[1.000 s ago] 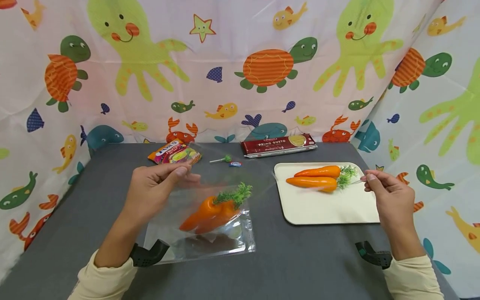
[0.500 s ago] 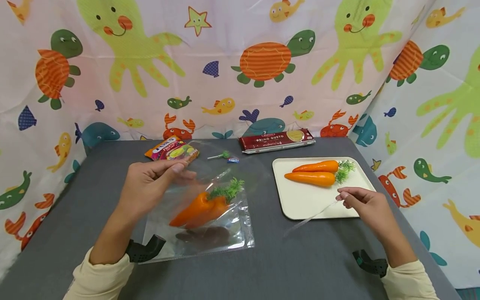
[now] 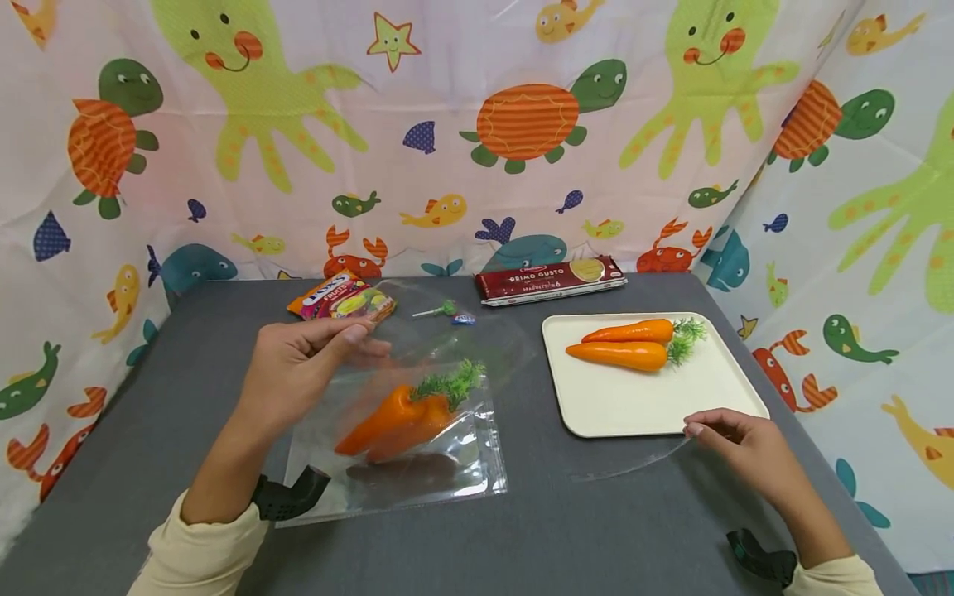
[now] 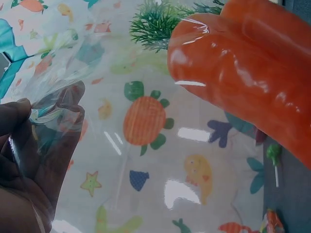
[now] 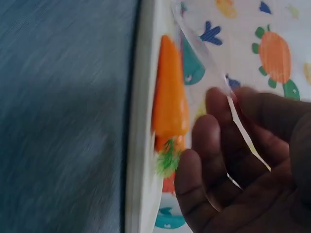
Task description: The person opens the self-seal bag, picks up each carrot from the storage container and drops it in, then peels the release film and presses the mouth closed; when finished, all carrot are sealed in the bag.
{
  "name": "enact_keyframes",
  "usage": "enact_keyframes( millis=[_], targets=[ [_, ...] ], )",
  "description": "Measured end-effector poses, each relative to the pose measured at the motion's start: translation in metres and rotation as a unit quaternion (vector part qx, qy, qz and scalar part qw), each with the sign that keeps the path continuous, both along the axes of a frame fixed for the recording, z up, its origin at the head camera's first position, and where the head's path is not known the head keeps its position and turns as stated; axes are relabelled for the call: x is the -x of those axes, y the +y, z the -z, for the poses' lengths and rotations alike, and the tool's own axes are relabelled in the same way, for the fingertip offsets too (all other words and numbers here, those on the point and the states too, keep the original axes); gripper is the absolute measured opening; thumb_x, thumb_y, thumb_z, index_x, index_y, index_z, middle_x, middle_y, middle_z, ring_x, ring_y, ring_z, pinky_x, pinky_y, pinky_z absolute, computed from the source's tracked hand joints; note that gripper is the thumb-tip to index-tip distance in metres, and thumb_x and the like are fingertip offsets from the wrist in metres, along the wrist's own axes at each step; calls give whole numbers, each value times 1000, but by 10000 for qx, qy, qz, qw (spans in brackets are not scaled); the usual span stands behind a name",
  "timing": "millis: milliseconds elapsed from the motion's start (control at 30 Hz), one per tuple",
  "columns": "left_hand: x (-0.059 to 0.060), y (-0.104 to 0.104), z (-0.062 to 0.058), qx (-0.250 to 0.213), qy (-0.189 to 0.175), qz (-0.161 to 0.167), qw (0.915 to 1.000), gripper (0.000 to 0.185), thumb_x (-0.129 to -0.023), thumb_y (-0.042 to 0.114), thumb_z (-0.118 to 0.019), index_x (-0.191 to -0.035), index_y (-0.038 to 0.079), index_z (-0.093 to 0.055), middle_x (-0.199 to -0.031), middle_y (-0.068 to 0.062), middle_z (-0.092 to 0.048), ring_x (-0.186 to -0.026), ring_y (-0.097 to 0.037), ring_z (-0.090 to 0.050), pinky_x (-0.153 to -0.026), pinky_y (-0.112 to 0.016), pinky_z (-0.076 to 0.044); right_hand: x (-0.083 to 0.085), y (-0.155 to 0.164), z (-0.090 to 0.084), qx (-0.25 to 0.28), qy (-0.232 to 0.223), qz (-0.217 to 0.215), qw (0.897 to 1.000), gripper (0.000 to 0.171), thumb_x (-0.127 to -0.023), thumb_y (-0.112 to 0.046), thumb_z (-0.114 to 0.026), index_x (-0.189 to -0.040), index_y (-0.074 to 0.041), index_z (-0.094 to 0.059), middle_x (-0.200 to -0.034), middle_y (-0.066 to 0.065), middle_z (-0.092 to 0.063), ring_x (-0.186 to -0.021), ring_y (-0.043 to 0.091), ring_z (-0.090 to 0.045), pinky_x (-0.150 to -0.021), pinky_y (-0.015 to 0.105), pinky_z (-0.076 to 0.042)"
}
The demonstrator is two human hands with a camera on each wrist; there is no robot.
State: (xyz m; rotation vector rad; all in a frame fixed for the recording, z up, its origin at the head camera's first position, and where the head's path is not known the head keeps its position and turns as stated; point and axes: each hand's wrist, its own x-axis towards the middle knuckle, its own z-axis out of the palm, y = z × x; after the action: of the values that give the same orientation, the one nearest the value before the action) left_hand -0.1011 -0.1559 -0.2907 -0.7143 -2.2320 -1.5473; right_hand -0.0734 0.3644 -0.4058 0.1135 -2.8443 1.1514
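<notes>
My left hand [image 3: 361,335] pinches the upper edge of a clear zip bag [image 3: 455,463] and holds it up off the grey table. Orange toy carrots [image 3: 395,418] with green tops lie inside the bag; in the left wrist view a carrot [image 4: 252,73] fills the upper right behind the film, and my fingers [image 4: 29,145] grip the plastic at the left. My right hand [image 3: 696,426] is low by the near right corner of the cream tray [image 3: 633,406], holding the end of a thin clear plastic strip [image 3: 633,468] that trails onto the table. Its fingers [image 5: 218,145] curl by the strip [image 5: 238,116].
Two more carrots [image 3: 622,343] lie at the back of the tray; one carrot [image 5: 169,97] shows beside the tray rim [image 5: 141,121]. A candy packet [image 3: 341,298], a lollipop [image 3: 441,311] and a spaghetti pack [image 3: 551,280] sit at the table's back. Sea-animal curtains close in three sides.
My right hand has come down from beside the tray's carrots to the tray's near right corner, drawing the strip with it onto the table. The left hand and bag stay put.
</notes>
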Motion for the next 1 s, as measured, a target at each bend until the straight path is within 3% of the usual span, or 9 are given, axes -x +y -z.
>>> enact_keyframes(
  millis=[100, 233, 433, 500, 567, 633, 700, 767, 1000],
  targets=[
    [1, 0, 0, -13, -7, -31, 10000, 23, -94, -2, -62, -112, 5, -73, -87, -4, -75, -79, -14, -72, -33, -28, -15, -2, 5, 4, -218, -87, -233, 9995, 19, -95, -19, -66, -104, -4, -73, -85, 2, -70, -67, 9, -56, -57, 22, -46],
    [2, 1, -1, 11, -12, -68, 10000, 22, -94, -1, -63, -110, 6, -74, -87, -3, -75, -67, -12, -69, -34, -29, -14, -5, 12, 5, -176, -287, -402, 9986, 22, -98, -16, -60, -106, 1, -71, -87, 5, -71, -69, 8, -61, -58, 23, -50],
    [3, 2, -3, -29, 22, -34, 10000, 20, -93, -1, -63, -105, 8, -76, -86, -3, -75, -41, -10, -45, -34, -29, -13, -6, 25, 2, -702, -603, -109, 9956, 32, -101, -23, -56, -107, 5, -70, -86, 8, -71, -68, 11, -65, -57, 26, -50],
    [3, 2, -2, -17, 31, -44, 10000, 20, -93, -1, -63, -105, 8, -76, -86, -3, -75, -40, -11, -42, -34, -29, -14, -6, 29, 1, -983, -579, 12, 9935, 35, -102, -26, -55, -107, 5, -70, -83, 7, -70, -66, 11, -62, -55, 27, -47],
    [3, 1, -3, -17, 27, -49, 10000, 20, -93, -1, -63, -106, 7, -76, -86, -3, -75, -46, -11, -53, -35, -29, -14, -5, 31, -2, -1206, -465, 162, 9915, 37, -102, -28, -54, -108, 5, -70, -83, 7, -70, -65, 8, -58, -53, 27, -45],
    [3, 1, -3, -4, 19, -58, 10000, 20, -93, -1, -63, -107, 7, -76, -86, -3, -75, -44, -9, -50, -34, -29, -14, -3, 31, -6, -1323, -323, 306, 9902, 39, -101, -31, -55, -110, 4, -69, -84, 8, -70, -65, 7, -55, -52, 27, -44],
    [3, 1, -3, 6, 30, -66, 10000, 21, -93, -1, -63, -108, 6, -75, -86, -3, -75, -44, -8, -50, -34, -29, -14, -1, 26, -10, -1288, -180, 364, 9908, 38, -101, -31, -56, -111, 3, -69, -89, 10, -70, -66, 7, -54, -52, 27, -44],
    [3, 1, -3, 20, 29, -70, 10000, 21, -93, -1, -63, -108, 7, -75, -86, -3, -75, -39, -8, -39, -34, -29, -14, 2, 17, -15, -1199, -42, 347, 9922, 37, -100, -31, -57, -112, 2, -69, -91, 11, -71, -66, 8, -54, -51, 26, -44],
    [4, 4, -3, 23, -43, 9, 10000, 22, -93, 0, -64, -111, 6, -74, -87, -3, -75, -36, -10, -28, -34, -29, -15, 15, -34, -22, -194, 569, -140, 9981, 25, -98, -22, -62, -113, -4, -70, -99, 9, -71, -78, 6, -62, -62, 19, -51]
  ],
)
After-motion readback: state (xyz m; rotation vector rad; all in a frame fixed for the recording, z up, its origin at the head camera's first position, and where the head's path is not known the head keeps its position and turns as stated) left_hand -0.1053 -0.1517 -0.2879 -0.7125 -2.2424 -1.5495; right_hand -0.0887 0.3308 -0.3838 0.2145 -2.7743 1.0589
